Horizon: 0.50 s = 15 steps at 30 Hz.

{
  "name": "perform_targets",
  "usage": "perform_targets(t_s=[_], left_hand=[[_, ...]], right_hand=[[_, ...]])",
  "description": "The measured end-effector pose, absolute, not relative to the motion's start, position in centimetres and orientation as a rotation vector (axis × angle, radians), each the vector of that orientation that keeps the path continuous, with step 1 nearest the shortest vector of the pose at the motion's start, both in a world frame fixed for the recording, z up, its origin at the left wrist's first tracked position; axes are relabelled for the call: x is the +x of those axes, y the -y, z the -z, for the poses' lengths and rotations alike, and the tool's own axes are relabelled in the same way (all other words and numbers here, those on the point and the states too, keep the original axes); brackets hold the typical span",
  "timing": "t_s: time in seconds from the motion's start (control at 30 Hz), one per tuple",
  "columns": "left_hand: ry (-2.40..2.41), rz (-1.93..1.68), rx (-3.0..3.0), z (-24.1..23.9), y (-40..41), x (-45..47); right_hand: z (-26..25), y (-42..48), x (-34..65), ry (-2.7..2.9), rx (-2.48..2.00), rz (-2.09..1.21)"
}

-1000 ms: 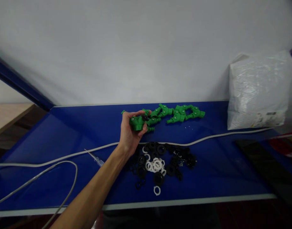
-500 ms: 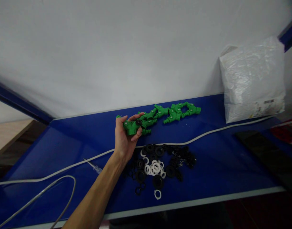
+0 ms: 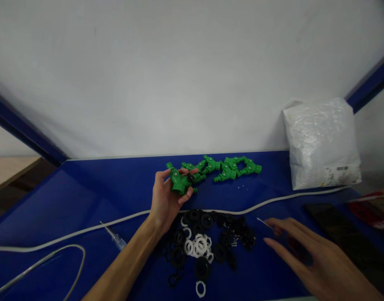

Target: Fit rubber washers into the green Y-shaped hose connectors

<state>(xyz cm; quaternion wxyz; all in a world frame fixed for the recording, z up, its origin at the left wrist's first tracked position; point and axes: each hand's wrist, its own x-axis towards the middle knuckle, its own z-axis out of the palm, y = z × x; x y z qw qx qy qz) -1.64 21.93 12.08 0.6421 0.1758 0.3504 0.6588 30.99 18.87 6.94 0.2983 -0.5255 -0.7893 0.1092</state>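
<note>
My left hand (image 3: 166, 200) is closed around a green Y-shaped hose splitter (image 3: 179, 182) with a black valve lever on its right side. It is held above the blue table, just in front of a row of similar green hose splitters (image 3: 227, 170). My right hand (image 3: 304, 251) is at the right, fingers bent around a screwdriver (image 3: 264, 223). Its thin metal shaft points left, while most of the handle is hidden in the palm. Between the hands lie white rings (image 3: 199, 246), black rings (image 3: 179, 256), small black parts (image 3: 242, 230) and a few screws (image 3: 234, 241).
A white cable (image 3: 251, 207) crosses the blue table (image 3: 85, 192), and a second cable loops at the lower left. A clear-handled screwdriver (image 3: 118, 241) lies beside my left forearm. At the back right, a white plastic package (image 3: 321, 144) leans against the wall (image 3: 179, 83).
My right hand has come into view from the right with the screwdriver. My left hand still holds the splitter, turned slightly. The whole view has shifted, so the table sits lower.
</note>
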Motion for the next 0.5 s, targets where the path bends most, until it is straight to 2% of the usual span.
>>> perform_targets(t_s=[0.5], left_hand=[[-0.839,-1.487,0.484,-11.0,-22.4,-1.7]], right_hand=[[-6.2,-19.2,27.8,2.097,-1.201,-0.503]])
